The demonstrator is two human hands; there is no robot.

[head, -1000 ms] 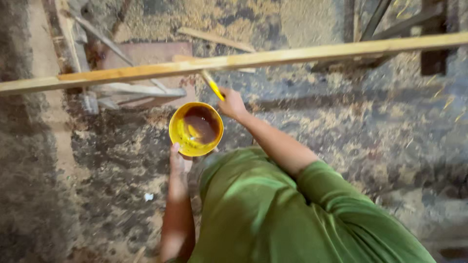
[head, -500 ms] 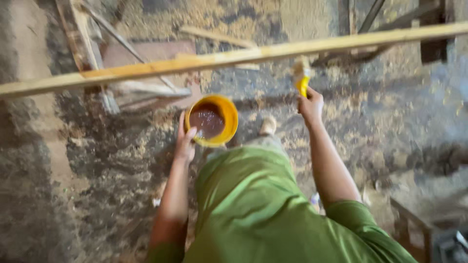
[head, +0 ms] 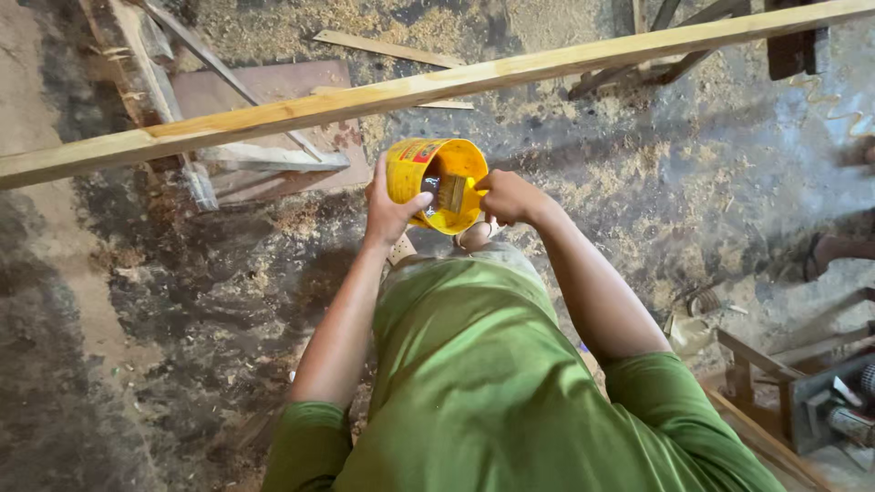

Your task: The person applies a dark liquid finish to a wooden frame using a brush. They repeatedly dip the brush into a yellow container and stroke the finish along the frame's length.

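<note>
Below one plank (head: 437,87), two hands hold one yellow tub (head: 428,178), one brush (head: 450,193).

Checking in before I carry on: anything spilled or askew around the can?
No spill shows. The yellow can is tipped sideways in the left hand, with the right hand dipping the brush inside. Sawdust covers the floor.

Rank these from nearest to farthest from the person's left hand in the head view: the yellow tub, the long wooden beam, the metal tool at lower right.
1. Yellow tub, held by the left hand.
2. Long wooden beam, just above.
3. Metal tool, far lower right.
</note>
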